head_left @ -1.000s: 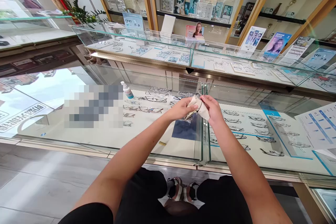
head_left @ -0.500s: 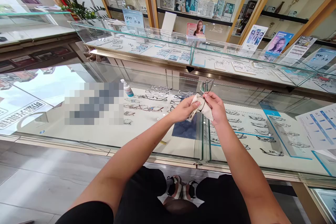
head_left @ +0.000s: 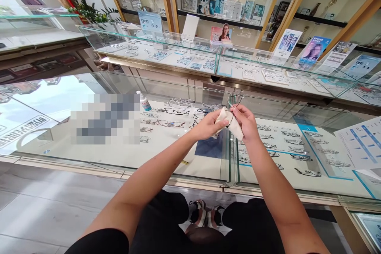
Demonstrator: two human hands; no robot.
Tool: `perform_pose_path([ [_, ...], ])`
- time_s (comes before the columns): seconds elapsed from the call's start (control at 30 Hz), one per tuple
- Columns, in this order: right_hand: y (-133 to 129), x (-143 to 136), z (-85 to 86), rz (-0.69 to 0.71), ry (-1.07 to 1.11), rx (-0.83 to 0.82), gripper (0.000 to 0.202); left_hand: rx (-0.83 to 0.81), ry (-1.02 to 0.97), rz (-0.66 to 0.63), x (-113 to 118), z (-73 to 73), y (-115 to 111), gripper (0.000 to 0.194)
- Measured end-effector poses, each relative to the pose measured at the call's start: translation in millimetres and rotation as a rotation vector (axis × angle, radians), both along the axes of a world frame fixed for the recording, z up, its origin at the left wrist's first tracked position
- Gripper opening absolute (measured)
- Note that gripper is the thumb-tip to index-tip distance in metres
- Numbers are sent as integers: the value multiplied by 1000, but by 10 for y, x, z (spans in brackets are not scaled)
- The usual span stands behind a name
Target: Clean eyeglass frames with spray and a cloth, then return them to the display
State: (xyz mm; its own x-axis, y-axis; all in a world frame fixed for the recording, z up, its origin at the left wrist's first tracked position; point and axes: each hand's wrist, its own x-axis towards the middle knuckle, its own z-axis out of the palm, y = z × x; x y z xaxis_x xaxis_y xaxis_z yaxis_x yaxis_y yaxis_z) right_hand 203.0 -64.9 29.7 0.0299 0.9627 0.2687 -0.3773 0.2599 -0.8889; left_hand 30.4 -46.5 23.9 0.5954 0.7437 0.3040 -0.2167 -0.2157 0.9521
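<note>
Above the glass counter, my left hand (head_left: 206, 126) is closed on a cream cloth (head_left: 237, 129), thumb on top. My right hand (head_left: 245, 121) pinches the dark thin frame of a pair of glasses (head_left: 236, 100) beside it. The cloth is wrapped about part of the glasses and hangs down between both hands. One lens and part of the rim stick up beyond my fingers; the rest is hidden by the cloth. Under my hands, inside the counter, lies a dark blue sheet (head_left: 209, 147).
A white spray bottle (head_left: 144, 101) stands on the counter to the left. Rows of glasses (head_left: 293, 141) lie under the glass. A printed sheet (head_left: 363, 143) is at the right. Behind runs a second glass showcase (head_left: 217, 63) with upright cards.
The cloth has shifted and folded differently between my hands, with its lower tip hanging slightly lower. Both hands keep their holds in nearly the same place.
</note>
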Motion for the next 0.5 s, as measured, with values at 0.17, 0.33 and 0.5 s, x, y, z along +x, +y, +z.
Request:
perform_pose_path([
  [0.17,2,-63,-46,36,-78,34,25,-25,-40,226,90,-86,-21,55],
  [0.33,26,-28,-42,-21,-53,23,24,-7,-30,224,126,-100,-23,57],
  [0.5,25,-4,0,-78,-31,8,26,30,-24,182,136,-106,-10,54],
])
